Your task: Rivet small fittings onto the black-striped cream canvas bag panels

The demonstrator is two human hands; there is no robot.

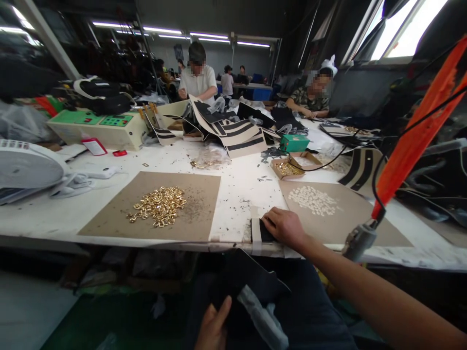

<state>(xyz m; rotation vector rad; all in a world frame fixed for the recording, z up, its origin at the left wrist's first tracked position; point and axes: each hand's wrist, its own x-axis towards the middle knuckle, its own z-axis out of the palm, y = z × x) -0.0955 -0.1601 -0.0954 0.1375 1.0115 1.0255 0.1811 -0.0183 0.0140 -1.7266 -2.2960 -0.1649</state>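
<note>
Black panel (251, 273) extends forward from the left hand (213, 324).

Dim bkgd, window (428, 23) glare top R, tubes (162, 30) lit, edges warped

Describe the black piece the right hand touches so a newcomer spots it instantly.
Find the white table, then its near edge between two brown sheets. There, the right hand touches the black piece. Unlike either sheet, a pale strip lies across it.
</note>
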